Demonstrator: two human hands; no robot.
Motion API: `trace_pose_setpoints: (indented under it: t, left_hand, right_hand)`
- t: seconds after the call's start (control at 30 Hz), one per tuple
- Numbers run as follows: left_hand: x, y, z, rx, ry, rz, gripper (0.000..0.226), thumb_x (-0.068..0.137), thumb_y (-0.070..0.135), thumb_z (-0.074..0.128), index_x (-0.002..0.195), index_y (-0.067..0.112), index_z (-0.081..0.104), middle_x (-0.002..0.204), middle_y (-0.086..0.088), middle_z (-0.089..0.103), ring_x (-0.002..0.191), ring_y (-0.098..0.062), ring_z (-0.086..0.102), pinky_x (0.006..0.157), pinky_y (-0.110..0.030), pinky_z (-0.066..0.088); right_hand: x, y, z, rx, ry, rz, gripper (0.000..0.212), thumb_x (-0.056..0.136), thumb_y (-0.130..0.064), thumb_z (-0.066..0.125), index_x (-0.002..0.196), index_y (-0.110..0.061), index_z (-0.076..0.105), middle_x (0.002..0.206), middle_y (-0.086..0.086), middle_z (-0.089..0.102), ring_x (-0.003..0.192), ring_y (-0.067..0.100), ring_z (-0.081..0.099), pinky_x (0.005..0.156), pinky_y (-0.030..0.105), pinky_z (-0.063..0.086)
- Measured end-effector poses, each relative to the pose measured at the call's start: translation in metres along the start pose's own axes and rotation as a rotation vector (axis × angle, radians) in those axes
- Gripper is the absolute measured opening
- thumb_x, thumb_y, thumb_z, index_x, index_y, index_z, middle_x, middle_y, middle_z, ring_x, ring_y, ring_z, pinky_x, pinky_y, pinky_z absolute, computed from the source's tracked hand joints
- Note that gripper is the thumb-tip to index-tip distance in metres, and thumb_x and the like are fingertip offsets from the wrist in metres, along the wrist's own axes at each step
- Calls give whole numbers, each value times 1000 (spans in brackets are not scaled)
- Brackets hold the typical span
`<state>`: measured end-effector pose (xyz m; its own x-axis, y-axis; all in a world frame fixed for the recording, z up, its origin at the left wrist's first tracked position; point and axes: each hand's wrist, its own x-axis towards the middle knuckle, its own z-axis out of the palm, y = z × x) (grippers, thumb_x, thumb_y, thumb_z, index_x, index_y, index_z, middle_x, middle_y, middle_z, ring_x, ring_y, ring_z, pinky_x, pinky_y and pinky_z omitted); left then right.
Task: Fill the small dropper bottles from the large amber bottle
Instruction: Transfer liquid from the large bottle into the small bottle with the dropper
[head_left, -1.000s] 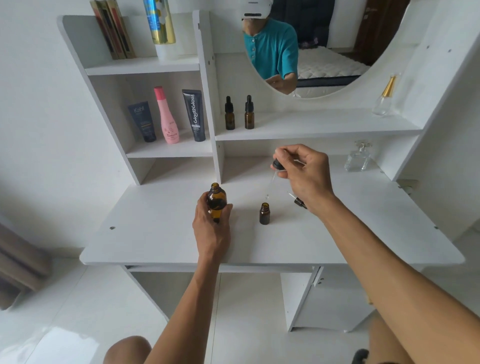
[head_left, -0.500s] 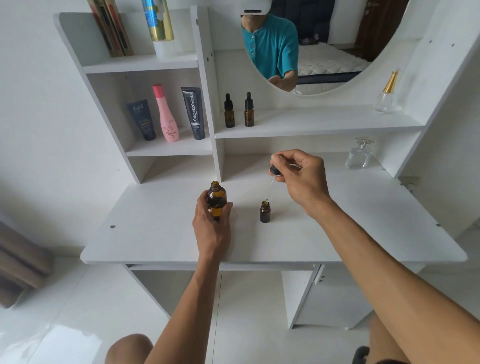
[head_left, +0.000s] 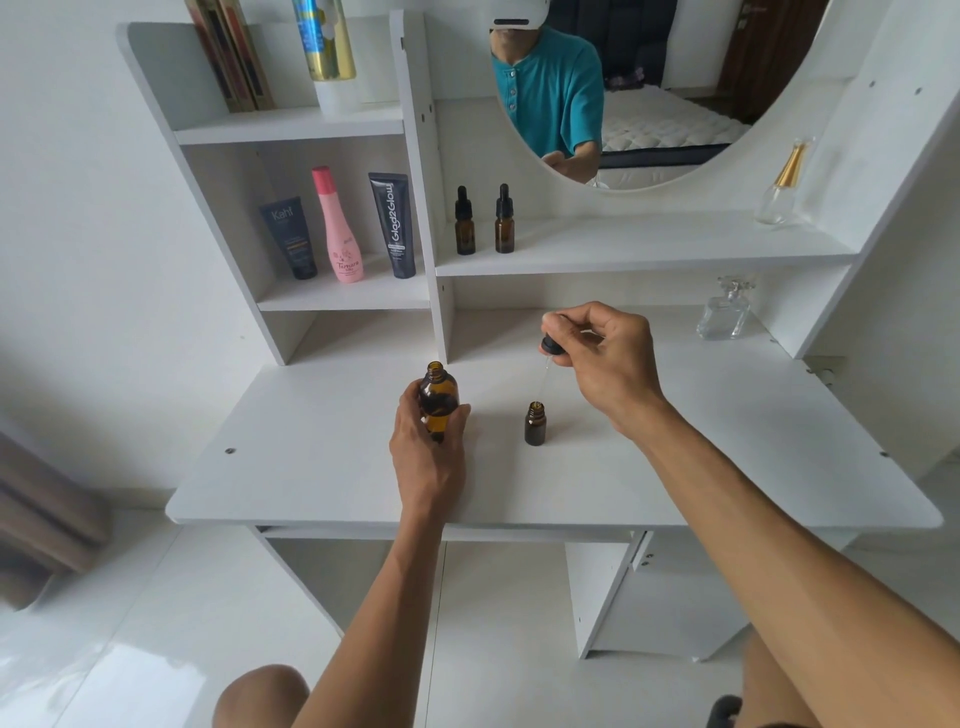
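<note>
The large amber bottle (head_left: 438, 401) is gripped around its lower body by the left hand (head_left: 429, 451), upright and uncapped, at the middle of the white desk (head_left: 311, 457). Just to its right, a small dropper bottle (head_left: 535, 423) is seen standing open on the desk, apart from both hands. Above it, a dropper (head_left: 549, 349) is pinched by its black cap between the fingers and thumb of the right hand (head_left: 605, 364); its thin glass tube is pointed down towards the small bottle's mouth, though whether the tip reaches the opening cannot be made out.

On the far shelf (head_left: 644, 249) under the mirror (head_left: 675, 130), two more dropper bottles (head_left: 483, 221) are set side by side with their black caps on. In the left compartment, a dark tube (head_left: 290, 236), a pink bottle (head_left: 336, 226) and a black tube (head_left: 393, 224) are lined up. A clear glass perfume bottle (head_left: 725, 310) is placed on the far right of the desk, and another flask with a gold neck (head_left: 781, 184) is kept on the shelf above it.
</note>
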<state>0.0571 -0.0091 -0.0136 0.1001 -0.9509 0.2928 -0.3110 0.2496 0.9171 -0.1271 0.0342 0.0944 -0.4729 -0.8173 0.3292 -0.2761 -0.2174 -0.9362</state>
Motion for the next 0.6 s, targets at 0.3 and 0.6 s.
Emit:
trace_pose_setpoints:
  t: [0.3,0.6]
  left_hand:
    - [-1,1,-1,-8,-8,-3,50,90,30,72,134,28,49,120,4,64,104,-16,64,89,-29,51]
    - [-1,2,-2,-27,-12,0,46,90,28,72,130,32,50,115,10,63,100,-13,64,83,-23,49]
  right_hand:
    - [1,-6,0,-34,-6,-22,16,88,-28,74,84,-13,73,79,7,74,79,23,73,70,35,63]
    - [5,-25,1,20,12,-75,15,89,-27,73,86,-12,73,81,4,74,81,20,74,65,26,59]
